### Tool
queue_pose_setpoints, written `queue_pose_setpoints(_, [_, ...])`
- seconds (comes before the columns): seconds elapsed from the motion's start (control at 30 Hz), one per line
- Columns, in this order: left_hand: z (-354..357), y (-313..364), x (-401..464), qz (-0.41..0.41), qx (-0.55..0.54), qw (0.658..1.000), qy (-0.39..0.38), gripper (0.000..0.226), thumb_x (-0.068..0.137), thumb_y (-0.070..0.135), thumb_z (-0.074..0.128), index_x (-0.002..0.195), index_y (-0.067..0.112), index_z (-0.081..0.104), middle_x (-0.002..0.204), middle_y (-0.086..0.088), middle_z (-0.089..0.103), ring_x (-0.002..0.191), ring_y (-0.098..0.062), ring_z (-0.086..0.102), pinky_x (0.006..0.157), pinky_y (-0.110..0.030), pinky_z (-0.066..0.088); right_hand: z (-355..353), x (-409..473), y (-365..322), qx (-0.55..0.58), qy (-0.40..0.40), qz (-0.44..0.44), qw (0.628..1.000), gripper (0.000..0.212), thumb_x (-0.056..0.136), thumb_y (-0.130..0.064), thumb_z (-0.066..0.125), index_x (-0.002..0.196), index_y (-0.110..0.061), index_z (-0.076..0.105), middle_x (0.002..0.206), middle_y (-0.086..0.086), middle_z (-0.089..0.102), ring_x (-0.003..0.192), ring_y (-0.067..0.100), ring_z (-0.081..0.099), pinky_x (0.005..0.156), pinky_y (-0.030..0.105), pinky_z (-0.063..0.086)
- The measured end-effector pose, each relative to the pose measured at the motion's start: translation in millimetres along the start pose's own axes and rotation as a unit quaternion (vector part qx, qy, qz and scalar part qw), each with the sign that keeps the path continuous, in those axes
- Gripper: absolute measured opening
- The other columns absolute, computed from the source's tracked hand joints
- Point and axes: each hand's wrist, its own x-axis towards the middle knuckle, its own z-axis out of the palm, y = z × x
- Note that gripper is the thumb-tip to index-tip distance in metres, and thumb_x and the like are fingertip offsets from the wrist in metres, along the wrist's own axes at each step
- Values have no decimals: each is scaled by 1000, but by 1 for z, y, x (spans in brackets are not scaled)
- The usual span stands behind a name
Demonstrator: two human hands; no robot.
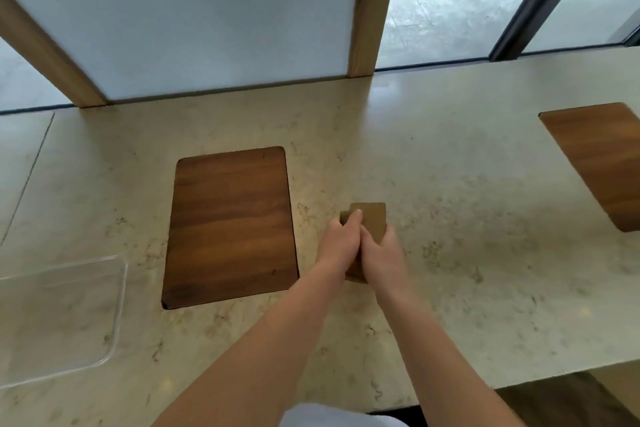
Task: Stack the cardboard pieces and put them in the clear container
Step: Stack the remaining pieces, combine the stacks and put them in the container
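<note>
Brown cardboard pieces [372, 220] lie overlapped in a small pile on the pale stone counter, just right of the middle. My left hand [341, 241] presses on the pile's left side with fingers over its top edge. My right hand [382, 250] grips the pile's right side, touching the left hand. How many pieces there are is hidden by my hands. The clear container [119, 305] sits at the counter's near left, well apart from the pile, with nothing seen inside.
A dark wooden inlay [232, 225] lies in the counter between the container and the pile. Another wooden inlay [602, 163] is at the far right. A frosted panel with wooden posts [372, 7] rises behind the counter. The counter's front edge [519, 381] runs near my right forearm.
</note>
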Motion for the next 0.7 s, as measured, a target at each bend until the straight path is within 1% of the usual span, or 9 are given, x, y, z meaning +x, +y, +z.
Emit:
queue_pose_setpoints(0.03, [5,5,4,-2,4,1000,-3,51,100,51,50,131,13,63,122,-8,69,112,-28,65,105,-49,51,0,7,-2,-8,8,-7,1000,24,99,-30,61,119,-16,62,109,6,71,100,23,70,87,45,58])
queue_pose_setpoints(0.1, [10,12,12,-9,0,1000,0,51,100,51,49,133,14,63,123,-7,68,114,-27,65,107,-47,49,2,17,-8,-19,6,-10,1000,24,98,-31,61,118,-16,61,107,3,70,96,19,69,74,34,57])
queue_pose_setpoints(0.17, [18,16,18,-19,-15,1000,10,50,101,52,50,133,15,64,124,-6,69,114,-26,65,108,-46,49,-3,27,-8,-31,1,-5,1000,22,97,-33,60,115,-20,59,104,-1,69,91,14,67,64,26,49])
queue_pose_setpoints(0.3, [25,15,24,-35,-48,998,16,42,104,50,46,110,17,73,119,-8,74,109,-25,68,104,-43,52,-5,41,-5,-60,-22,10,998,22,95,-34,58,115,-25,57,104,-3,67,98,20,66,80,36,54])
queue_pose_setpoints(0.4, [30,13,25,-71,-114,991,10,55,105,59,41,109,16,76,109,-7,78,103,-24,72,89,-37,56,-9,53,-1,-53,-42,35,997,28,95,-31,59,122,-24,58,112,-1,68,106,23,65,89,39,55])
queue_pose_setpoints(0.47, [32,11,26,-94,-156,983,11,64,102,66,38,110,15,77,107,-9,78,101,-27,72,83,-37,57,-13,57,2,-56,-56,49,996,38,96,-33,58,133,-23,56,123,3,65,114,26,62,99,45,52])
queue_pose_setpoints(0.5, [34,9,28,-103,-169,980,11,67,102,68,37,111,14,76,107,-11,78,101,-29,72,79,-38,57,-15,60,4,-51,-64,60,995,42,97,-35,57,137,-23,54,126,3,64,115,26,61,101,46,51])
queue_pose_setpoints(0.6, [32,4,34,-111,-192,975,17,69,104,66,33,114,12,75,103,-14,78,95,-30,73,67,-36,57,-20,66,9,-27,-70,81,994,46,99,-41,57,141,-23,51,123,2,65,109,23,64,96,41,53])
queue_pose_setpoints(0.7, [26,-4,40,-117,-182,976,27,68,103,67,34,112,14,77,107,-15,80,100,-33,74,72,-40,60,-19,68,14,-13,-77,90,993,49,99,-45,58,143,-24,48,123,1,64,108,22,64,97,42,54])
